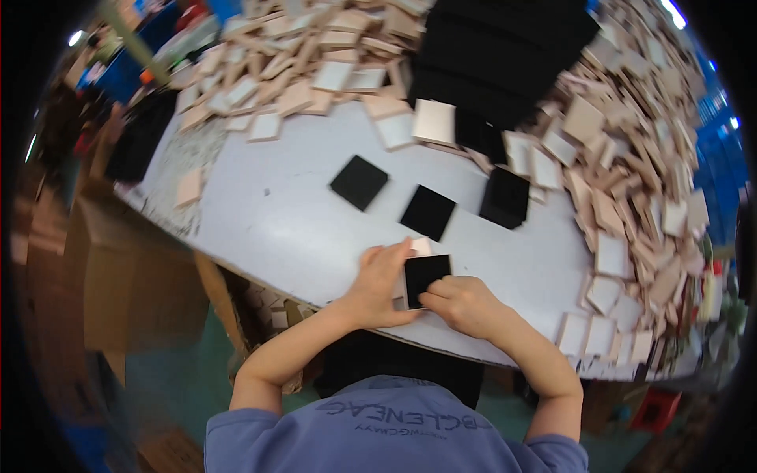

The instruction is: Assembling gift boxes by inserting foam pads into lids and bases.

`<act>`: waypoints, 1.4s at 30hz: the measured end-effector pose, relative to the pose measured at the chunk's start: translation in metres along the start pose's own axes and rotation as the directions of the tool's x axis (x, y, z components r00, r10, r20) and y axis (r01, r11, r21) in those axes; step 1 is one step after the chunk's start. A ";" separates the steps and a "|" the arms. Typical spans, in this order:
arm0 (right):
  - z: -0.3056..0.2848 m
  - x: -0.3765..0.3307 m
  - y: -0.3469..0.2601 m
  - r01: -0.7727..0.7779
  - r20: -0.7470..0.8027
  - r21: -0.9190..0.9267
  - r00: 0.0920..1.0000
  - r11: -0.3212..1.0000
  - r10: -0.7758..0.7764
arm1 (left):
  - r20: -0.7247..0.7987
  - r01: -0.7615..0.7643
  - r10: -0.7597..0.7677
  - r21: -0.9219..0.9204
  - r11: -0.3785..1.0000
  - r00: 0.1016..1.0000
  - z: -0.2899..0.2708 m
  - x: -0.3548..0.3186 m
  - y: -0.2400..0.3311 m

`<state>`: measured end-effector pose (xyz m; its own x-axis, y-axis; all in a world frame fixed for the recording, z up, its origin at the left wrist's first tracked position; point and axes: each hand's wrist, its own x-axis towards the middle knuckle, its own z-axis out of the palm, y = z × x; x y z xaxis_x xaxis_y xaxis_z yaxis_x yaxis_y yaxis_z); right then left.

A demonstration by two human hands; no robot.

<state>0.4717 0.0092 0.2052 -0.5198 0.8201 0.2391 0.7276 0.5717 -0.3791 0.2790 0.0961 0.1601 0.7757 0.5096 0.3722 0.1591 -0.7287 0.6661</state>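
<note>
Near the table's front edge, my left hand (377,285) is wrapped round the left side of a small shallow box, pale pink and white. On that box lies a black square pad (424,274), and a pale pink piece shows just behind it. My right hand (467,304) is closed, its fingertips pinched at the pad's right edge; what lies under them is hidden. Farther off, two flat black squares (359,182) lie apart on the table. To their right stands a short stack of black squares (505,197).
Pale pink and white shallow boxes (335,76) are heaped along the far side, with another heap (623,181) on the right. Between them lies a large pile of black sheets (497,59). A lone piece (189,188) rests on the white table (276,213). A cardboard carton (142,276) stands left.
</note>
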 end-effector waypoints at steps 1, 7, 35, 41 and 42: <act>-0.005 -0.001 0.000 -0.021 -0.058 0.111 0.998 0.994 0.027 | 0.011 0.005 -0.005 0.041 0.999 1.000 -0.002 -0.001 0.000; -0.076 -0.043 0.126 -0.639 -0.673 -0.055 0.591 0.768 0.444 | 0.067 -0.031 0.019 0.185 0.982 0.998 -0.013 0.001 -0.002; 0.011 0.041 0.032 -0.374 -0.192 0.308 0.876 0.875 0.442 | 0.010 -0.125 0.129 -0.192 0.974 0.992 -0.004 -0.004 -0.021; 0.007 0.030 0.046 -0.429 -0.205 0.317 0.840 0.846 0.502 | 0.071 -0.116 0.133 -0.211 0.971 0.989 -0.006 -0.001 -0.026; 0.009 0.029 0.045 -0.428 -0.209 0.315 0.839 0.847 0.502 | 0.071 -0.120 0.138 -0.209 0.970 0.988 -0.006 -0.001 -0.026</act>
<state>0.4851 0.0585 0.1874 0.0225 0.9801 0.1973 0.6979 0.1259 -0.7050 0.2706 0.1176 0.1465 0.8314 0.3708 0.4139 -0.0668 -0.6728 0.7368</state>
